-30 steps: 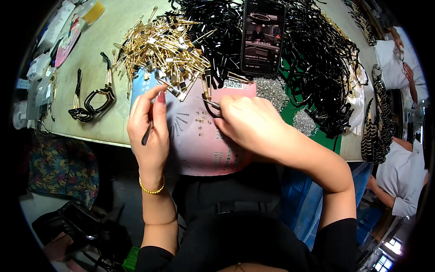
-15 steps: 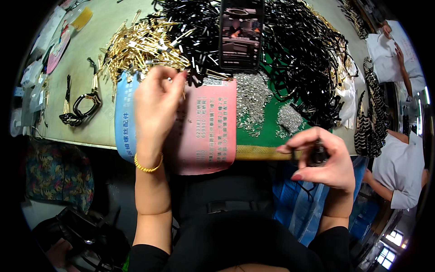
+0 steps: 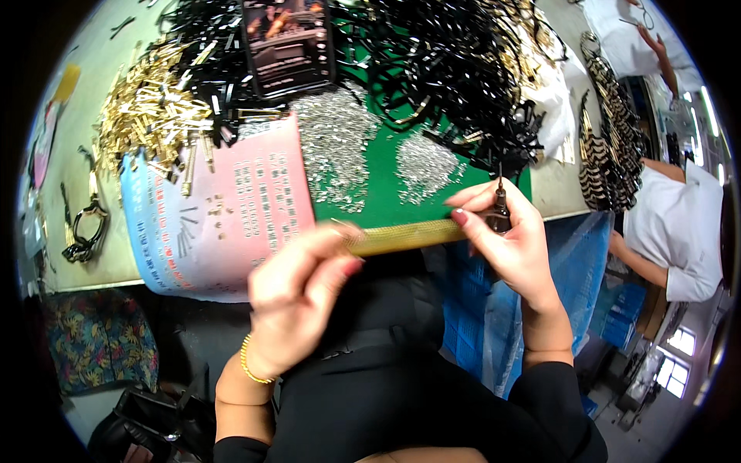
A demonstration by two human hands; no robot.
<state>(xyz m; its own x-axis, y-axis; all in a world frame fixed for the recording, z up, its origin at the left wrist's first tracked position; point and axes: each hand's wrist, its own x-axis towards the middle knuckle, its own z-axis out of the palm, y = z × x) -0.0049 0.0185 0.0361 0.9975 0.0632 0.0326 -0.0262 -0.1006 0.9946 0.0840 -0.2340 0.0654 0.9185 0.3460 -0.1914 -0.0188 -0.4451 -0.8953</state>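
Note:
My right hand (image 3: 509, 239) is closed round a small dark screwdriver (image 3: 500, 212), its thin shaft pointing away from me beyond the table's near edge. Motion blurs my left hand (image 3: 297, 289), over the near edge beside the card; thumb and fingers are drawn together, and whatever is between them is too small or smeared to name. Between and beyond my hands lie two heaps of tiny silver screws, a larger heap (image 3: 332, 154) and a smaller one (image 3: 426, 166), on a green mat (image 3: 378, 197). A yellow mesh strip (image 3: 409, 235) runs along the mat's near edge.
A pink and blue printed card (image 3: 231, 208) overhangs the near edge. Behind it are gold metal pieces (image 3: 147, 108), a phone (image 3: 289, 46) showing video, and a heap of black eyeglass parts (image 3: 455, 69). A glasses frame (image 3: 89, 228) lies left. People in white (image 3: 671, 231) sit at right.
My left hand has come back from the gold pieces toward the near edge. My right hand holds the screwdriver more upright, closer to the mat. The whole view has shifted right.

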